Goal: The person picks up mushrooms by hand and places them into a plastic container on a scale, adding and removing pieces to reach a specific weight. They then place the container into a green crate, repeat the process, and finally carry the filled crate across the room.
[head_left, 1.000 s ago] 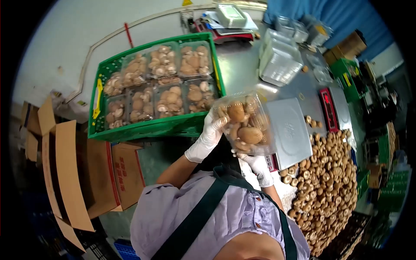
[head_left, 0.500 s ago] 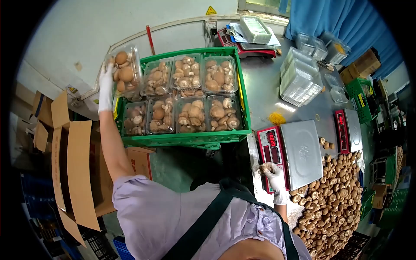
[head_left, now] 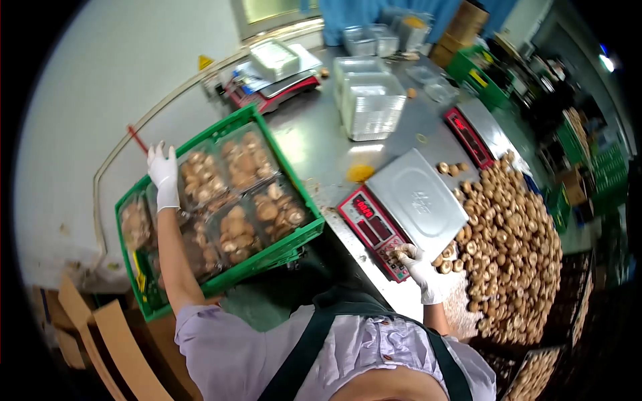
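Observation:
My left hand (head_left: 162, 170), in a white glove, reaches over the green crate (head_left: 309, 230) with its fingers apart and nothing in them. Beneath and around it are clear plastic boxes of mushrooms; one box (head_left: 136, 224) sits at the crate's left end. Part of the boxes is hidden by my forearm. My right hand (head_left: 421, 271), gloved too, is closed on a mushroom (head_left: 400, 254) above the keypad of the red scale (head_left: 374, 227). The scale's metal pan (head_left: 420, 200) carries nothing.
Loose mushrooms (head_left: 511, 254) lie heaped on the right of the metal table (head_left: 307, 147). Behind the scale stand stacked clear boxes (head_left: 371, 100). A second scale (head_left: 471, 137) is at the right, another (head_left: 267, 93) at the back. Cardboard cartons (head_left: 127, 347) are at lower left.
My left hand has let go of the mushroom box, now down in the crate's left end, and its fingers have spread. My view has turned right. The right hand still holds the mushroom.

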### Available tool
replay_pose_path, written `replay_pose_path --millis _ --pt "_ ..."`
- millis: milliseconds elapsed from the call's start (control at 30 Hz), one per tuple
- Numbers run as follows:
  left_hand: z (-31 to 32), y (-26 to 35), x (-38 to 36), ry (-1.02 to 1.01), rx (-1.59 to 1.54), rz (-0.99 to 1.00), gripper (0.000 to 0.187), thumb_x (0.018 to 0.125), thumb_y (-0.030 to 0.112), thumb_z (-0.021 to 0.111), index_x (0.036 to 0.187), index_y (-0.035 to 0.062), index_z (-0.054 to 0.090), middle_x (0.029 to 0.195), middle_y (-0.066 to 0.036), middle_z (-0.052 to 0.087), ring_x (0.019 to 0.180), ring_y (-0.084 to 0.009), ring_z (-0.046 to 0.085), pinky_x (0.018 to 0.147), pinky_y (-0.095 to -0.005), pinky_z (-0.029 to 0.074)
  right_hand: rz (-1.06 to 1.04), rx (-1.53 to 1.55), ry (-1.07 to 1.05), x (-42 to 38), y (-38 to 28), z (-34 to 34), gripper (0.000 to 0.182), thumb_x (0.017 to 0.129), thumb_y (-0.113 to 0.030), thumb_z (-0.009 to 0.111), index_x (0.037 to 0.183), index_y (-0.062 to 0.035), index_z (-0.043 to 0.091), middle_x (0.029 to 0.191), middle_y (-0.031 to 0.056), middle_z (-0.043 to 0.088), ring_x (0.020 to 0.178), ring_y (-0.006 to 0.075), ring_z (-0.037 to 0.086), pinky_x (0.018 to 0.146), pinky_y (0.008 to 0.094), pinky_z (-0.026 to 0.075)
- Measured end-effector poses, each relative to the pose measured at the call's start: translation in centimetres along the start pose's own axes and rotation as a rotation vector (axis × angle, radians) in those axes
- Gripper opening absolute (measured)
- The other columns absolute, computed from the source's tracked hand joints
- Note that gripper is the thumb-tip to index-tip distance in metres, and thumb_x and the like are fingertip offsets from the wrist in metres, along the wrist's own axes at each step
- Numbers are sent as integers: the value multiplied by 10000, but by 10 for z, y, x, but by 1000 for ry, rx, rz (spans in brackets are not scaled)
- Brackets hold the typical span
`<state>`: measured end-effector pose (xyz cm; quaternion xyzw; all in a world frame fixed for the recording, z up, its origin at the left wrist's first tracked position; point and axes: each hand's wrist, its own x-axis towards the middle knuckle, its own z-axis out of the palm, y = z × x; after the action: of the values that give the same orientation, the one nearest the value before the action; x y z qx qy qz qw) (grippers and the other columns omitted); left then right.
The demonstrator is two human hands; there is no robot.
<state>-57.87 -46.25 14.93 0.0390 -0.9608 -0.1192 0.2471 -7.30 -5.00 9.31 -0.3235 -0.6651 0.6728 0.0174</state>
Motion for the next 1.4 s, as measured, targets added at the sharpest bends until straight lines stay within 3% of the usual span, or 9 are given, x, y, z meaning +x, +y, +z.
replay_pose_path --millis 133,333,567,667,867,1000,1133,1300,1400 --pt "18 157 -17 62 -534 600 360 822 268 608 1143 106 595 1278 -155 507 1158 -322 488 972 -387 395 -5 -119 96 -13 11 -7 98 905 -95 562 952 -18 599 871 45 665 762 91 606 685 227 486" --pt "48 347 -74 -126 -722 1099 336 858 237 571 1156 83 577 1197 -136 558 1073 -314 538 928 -385 426 44 -57 296 -47 16 -15 120 888 -87 574 964 -6 618 824 34 654 746 101 587 696 233 480" --pt "87 467 -115 -350 -350 1135 374 897 240 472 1243 105 513 1198 -160 557 1049 -342 556 890 -424 447 90 167 526 -101 54 -31 141 899 -70 542 950 30 627 896 61 656 756 122 593 714 253 492" --pt "83 482 -118 -509 -131 1063 320 873 282 494 1153 151 576 1060 -178 619 964 -359 597 832 -448 469 90 204 620 -125 73 -34 150 898 -79 546 963 23 635 875 60 658 753 108 594 705 253 492" --pt "69 487 -102 -259 -222 1074 241 733 277 699 922 142 634 893 -124 668 850 -335 636 715 -434 488 189 123 740 -155 94 -33 202 869 -158 565 954 -2 659 812 63 671 722 121 614 700 258 493" --pt "76 504 -81 -186 -475 1117 218 769 263 685 902 109 609 863 -111 666 792 -334 629 660 -421 476 174 81 751 -161 105 -41 199 834 -175 582 933 -28 672 804 89 677 731 148 627 715 277 494" --pt "12 484 -182 -324 -844 1358 141 807 176 651 918 91 637 895 -88 660 809 -302 619 710 -373 480 147 28 766 -156 119 -51 197 817 -189 594 927 -48 678 793 102 677 727 173 633 716 290 497" --pt "33 418 -310 -771 -522 1716 118 780 164 657 886 112 649 863 -94 642 809 -284 624 698 -358 487 156 53 728 -157 130 -71 189 805 -184 596 921 -59 677 797 117 673 730 199 639 713 304 495" --pt "7 398 -342 -778 -436 1759 163 773 228 667 890 114 656 886 -101 644 817 -311 609 699 -393 481 137 -17 751 -167 140 -82 179 805 -173 592 909 -51 670 795 122 671 724 215 640 707 305 495"
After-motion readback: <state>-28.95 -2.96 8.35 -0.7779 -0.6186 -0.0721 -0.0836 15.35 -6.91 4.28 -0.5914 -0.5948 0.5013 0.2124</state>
